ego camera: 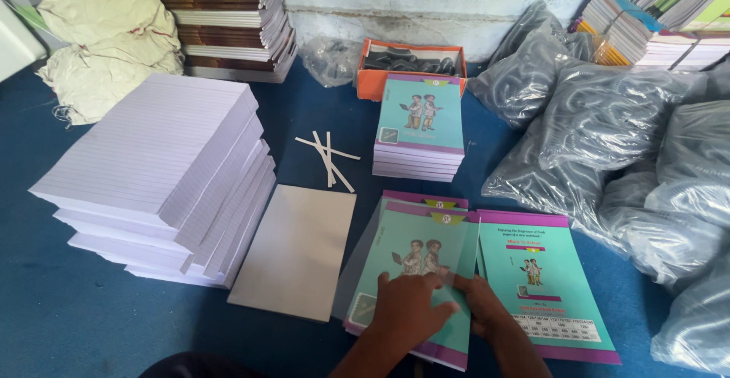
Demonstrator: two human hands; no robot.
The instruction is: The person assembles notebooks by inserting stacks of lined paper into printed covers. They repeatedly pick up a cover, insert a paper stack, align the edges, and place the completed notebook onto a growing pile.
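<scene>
I take the front-cover stack (414, 279) under my hands as the landmark and go left to right. Far to its left stands the tall pile of ruled white sheets (156, 173). Just left of it, almost touching, lies a plain grey board (296, 249). Beyond that board, up and a little left of the landmark, a few white paper strips (328, 157) lie crossed on the blue floor (61, 309).

My left hand (409, 309) lies flat on the landmark's lower half, fingers spread and released, pressing the top cover rather than pinching anything. A clear plastic sheet seems to lie over that cover, its edge showing at the left. The stack's long axis runs away from me, tilted slightly right. Straight beyond it sits a neater stack of bound notebooks (420, 127).

My right hand (480, 306) sits at the landmark's right edge, where it meets the back-cover stack (544, 287). Its fingers curl at the top cover's edge; whether they actually grip it I cannot tell. That hand is nearer the edge. Right of everything lie grey plastic bags (623, 135).
</scene>
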